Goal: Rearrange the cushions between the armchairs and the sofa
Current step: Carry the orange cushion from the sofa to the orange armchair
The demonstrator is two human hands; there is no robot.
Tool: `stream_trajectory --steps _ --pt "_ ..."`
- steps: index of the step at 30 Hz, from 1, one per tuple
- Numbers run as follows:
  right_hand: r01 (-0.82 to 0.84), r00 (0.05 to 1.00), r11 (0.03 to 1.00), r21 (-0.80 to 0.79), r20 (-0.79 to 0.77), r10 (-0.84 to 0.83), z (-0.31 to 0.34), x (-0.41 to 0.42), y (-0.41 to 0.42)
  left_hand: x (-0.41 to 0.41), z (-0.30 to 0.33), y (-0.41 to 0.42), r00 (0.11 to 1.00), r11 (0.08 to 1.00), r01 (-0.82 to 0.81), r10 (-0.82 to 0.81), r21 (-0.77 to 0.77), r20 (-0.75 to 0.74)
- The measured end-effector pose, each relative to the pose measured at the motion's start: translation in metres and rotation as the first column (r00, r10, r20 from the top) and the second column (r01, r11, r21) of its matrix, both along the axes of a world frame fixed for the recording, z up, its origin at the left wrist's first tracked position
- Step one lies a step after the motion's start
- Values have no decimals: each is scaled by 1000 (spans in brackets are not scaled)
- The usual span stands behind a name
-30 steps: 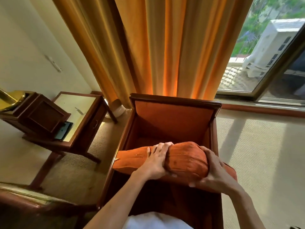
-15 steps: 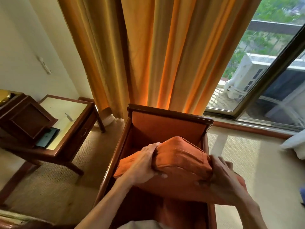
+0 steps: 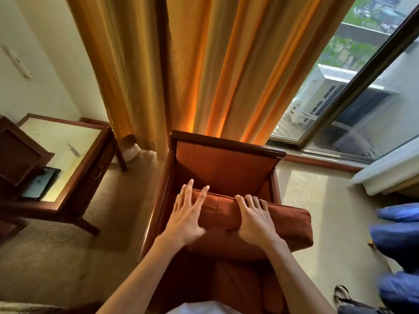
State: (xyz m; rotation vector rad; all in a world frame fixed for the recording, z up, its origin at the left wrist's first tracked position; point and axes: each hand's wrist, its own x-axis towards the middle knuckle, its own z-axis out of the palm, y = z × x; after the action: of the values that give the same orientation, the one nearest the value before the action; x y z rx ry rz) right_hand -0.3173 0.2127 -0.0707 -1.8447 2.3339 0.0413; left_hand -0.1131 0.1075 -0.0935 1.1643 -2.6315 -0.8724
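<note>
An orange-brown cushion (image 3: 288, 225) lies across the seat of a wood-framed armchair (image 3: 224, 164), its right end sticking out over the right armrest. My left hand (image 3: 188, 214) is spread with straight fingers over the cushion's left end. My right hand (image 3: 254, 218) rests on the cushion's top near the middle, its fingers bent over the far edge. The seat below the cushion is dark and mostly hidden by my arms.
Orange curtains (image 3: 204, 64) hang right behind the armchair. A wooden side table (image 3: 68, 159) with a pale top stands to the left on the carpet. A window (image 3: 353, 91) fills the right. Blue blurred shapes (image 3: 399, 236) and a white edge (image 3: 385, 175) are at the far right.
The cushion has dropped from a raised, tilted hold to lying flatter across the chair. My left hand has let go and opened, and my right hand moved from the cushion's end onto its top.
</note>
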Motion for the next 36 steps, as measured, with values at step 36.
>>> stream_trajectory --steps 36 --pt "210 509 975 -79 860 -40 -78 -157 78 -208 48 102 961 943 214 -157 -256 228"
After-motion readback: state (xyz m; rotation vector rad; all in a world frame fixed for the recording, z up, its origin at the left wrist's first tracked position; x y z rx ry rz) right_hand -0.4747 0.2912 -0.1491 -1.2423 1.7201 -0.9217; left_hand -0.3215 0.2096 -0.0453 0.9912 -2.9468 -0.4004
